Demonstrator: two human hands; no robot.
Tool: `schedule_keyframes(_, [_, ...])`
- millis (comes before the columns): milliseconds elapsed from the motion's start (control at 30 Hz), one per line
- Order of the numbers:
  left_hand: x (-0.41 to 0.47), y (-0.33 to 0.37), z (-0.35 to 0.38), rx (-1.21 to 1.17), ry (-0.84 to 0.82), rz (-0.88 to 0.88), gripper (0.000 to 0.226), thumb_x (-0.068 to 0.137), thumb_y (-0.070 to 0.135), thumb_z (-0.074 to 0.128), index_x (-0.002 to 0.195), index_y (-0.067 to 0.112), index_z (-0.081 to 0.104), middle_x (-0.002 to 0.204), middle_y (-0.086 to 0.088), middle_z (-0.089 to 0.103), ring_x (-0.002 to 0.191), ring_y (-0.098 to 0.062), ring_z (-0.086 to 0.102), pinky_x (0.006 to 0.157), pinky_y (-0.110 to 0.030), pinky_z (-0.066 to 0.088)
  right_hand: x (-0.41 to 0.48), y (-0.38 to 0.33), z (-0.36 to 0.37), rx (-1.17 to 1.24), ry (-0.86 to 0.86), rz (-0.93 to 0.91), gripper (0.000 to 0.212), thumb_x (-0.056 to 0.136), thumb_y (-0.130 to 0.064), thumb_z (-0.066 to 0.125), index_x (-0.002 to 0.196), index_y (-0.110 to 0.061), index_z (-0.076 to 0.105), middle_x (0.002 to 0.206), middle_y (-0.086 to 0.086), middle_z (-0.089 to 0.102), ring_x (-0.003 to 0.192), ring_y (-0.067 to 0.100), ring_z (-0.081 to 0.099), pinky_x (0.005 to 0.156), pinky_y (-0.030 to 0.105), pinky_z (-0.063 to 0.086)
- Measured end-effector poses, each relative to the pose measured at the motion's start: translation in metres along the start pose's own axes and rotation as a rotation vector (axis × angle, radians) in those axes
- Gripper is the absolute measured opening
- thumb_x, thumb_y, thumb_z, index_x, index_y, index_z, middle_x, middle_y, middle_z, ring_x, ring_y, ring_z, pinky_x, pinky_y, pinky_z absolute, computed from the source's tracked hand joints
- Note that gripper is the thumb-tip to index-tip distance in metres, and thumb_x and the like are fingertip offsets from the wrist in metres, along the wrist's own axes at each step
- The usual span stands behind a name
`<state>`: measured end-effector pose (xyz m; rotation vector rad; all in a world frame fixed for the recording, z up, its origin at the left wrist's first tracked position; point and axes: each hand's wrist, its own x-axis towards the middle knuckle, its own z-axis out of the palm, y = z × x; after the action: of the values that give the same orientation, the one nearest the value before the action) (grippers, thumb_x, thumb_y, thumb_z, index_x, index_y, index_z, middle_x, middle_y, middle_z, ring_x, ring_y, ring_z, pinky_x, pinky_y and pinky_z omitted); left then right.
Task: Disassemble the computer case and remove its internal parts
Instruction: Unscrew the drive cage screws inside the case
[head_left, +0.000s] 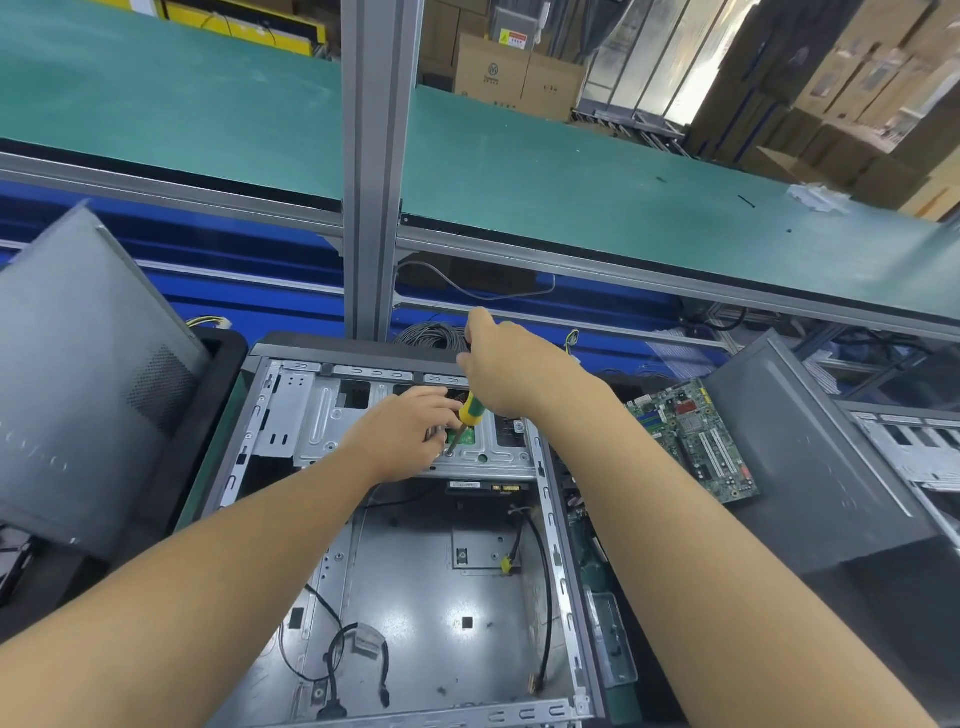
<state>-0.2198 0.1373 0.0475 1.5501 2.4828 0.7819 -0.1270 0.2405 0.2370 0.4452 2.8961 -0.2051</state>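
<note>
Presently the right hand is clamped round the upper end of a screwdriver with a yellow-and-green handle, its shaft angled down into the drive cage. The left hand sits just beside the tip, fingers curled in around the lower shaft, apparently steadying it. Whether a screw is also pinched there cannot be told. Both hands work at the far end of the computer case, which lies on its side, open face up, on the near surface.

Progress, judged from the layout, is well advanced. The side panel is off and leans to the left of the case. A motherboard lies outside to the right, beside a second case. The main bay floor is bare metal where a board would sit.

Left to do: the drive cage is fitted, a drive shows under its near edge, and loose black cables trail across the bay floor. The step in hand is judged to be the release of a cage or drive screw. Beyond the case runs a green conveyor surface.
</note>
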Motion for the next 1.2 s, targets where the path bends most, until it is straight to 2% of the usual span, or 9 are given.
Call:
schedule_keyframes(100, [0.0,-0.001,0.0,0.004,0.014,0.005,0.031,0.094,0.015,0.052,0.116,0.023,0.072,0.133,0.015,0.06,0.138,-0.008,0.037,0.108,-0.039,0.041,0.001,0.0,-0.001,-0.013,-0.029,-0.034,0.028,0.103,-0.012,0.046,0.129,-0.012,0.039,0.125,0.014,0.045,0.101,0.032,0.049,0.075,0.039,0.039])
schedule_keyframes(233, [-0.001,-0.002,0.001,-0.029,0.026,0.009,0.034,0.093,0.015,0.053,0.119,0.027,0.072,0.132,0.016,0.061,0.136,-0.008,0.037,0.105,-0.035,0.042,0.0,-0.002,-0.005,-0.024,-0.103,-0.065,0.043,0.093,-0.004,0.048,0.132,-0.018,0.039,0.127,0.01,0.038,0.117,0.031,0.034,0.08,0.043,0.037])
schedule_keyframes(333, [-0.002,-0.001,0.0,-0.054,0.06,0.003,0.034,0.09,0.013,0.056,0.116,0.028,0.073,0.127,0.015,0.063,0.129,-0.006,0.041,0.1,-0.033,0.045,0.0,-0.004,-0.004,-0.025,-0.114,-0.065,0.037,0.098,-0.02,0.051,0.132,-0.017,0.038,0.128,0.01,0.037,0.113,0.033,0.044,0.078,0.043,0.039])
schedule_keyframes(433, [-0.002,-0.001,0.0,-0.025,0.033,0.007,0.032,0.091,0.014,0.055,0.117,0.025,0.072,0.133,0.015,0.06,0.134,-0.007,0.039,0.104,-0.038,0.043,-0.001,-0.006,-0.003,-0.014,-0.084,0.0,0.039,0.108,-0.04,0.037,0.137,-0.015,0.035,0.126,0.015,0.041,0.095,0.034,0.053,0.069,0.042,0.041])
schedule_keyframes(567, [0.0,-0.002,0.0,-0.011,0.006,0.005,0.034,0.093,0.014,0.052,0.118,0.026,0.071,0.136,0.017,0.058,0.138,-0.008,0.036,0.106,-0.039,0.041,0.0,-0.006,0.003,-0.043,0.058,-0.021,0.03,0.11,-0.032,0.03,0.123,-0.008,0.042,0.095,0.011,0.051,0.085,0.031,0.052,0.069,0.041,0.041])
schedule_keyframes(733, [0.0,-0.001,0.0,0.002,0.009,0.005,0.033,0.093,0.015,0.051,0.116,0.026,0.072,0.135,0.018,0.058,0.137,-0.007,0.037,0.105,-0.036,0.043,0.003,-0.007,0.002,0.032,0.041,0.036,0.005,0.103,-0.012,0.042,0.106,-0.008,0.04,0.103,0.013,0.053,0.086,0.03,0.05,0.066,0.037,0.037])
schedule_keyframes(967, [-0.002,0.001,0.001,-0.01,0.066,-0.038,0.03,0.092,0.015,0.056,0.113,0.027,0.074,0.128,0.011,0.062,0.122,-0.009,0.045,0.089,-0.02,0.033,-0.003,-0.011,-0.001,0.116,-0.043,0.065,0.033,0.101,-0.035,0.048,0.123,-0.013,0.039,0.126,0.015,0.047,0.1,0.034,0.051,0.074,0.04,0.039])
schedule_keyframes(1067, [-0.001,0.0,0.0,-0.025,0.03,-0.021,0.032,0.093,0.015,0.053,0.116,0.026,0.072,0.132,0.016,0.06,0.132,-0.006,0.04,0.102,-0.031,0.042,0.0,-0.012,0.002,0.009,0.007,0.137,0.047,0.106,-0.047,0.036,0.137,-0.012,0.036,0.131,0.017,0.048,0.102,0.036,0.053,0.074,0.042,0.036])
schedule_keyframes(1200, [0.0,-0.002,0.0,-0.01,-0.007,-0.015,0.033,0.094,0.015,0.051,0.118,0.026,0.072,0.136,0.018,0.058,0.137,-0.007,0.036,0.107,-0.039,0.04,0.002,-0.008,0.004,-0.014,0.038,0.106,0.019,0.107,-0.023,0.04,0.119,-0.009,0.042,0.111,0.014,0.058,0.087,0.03,0.051,0.069,0.04,0.037])
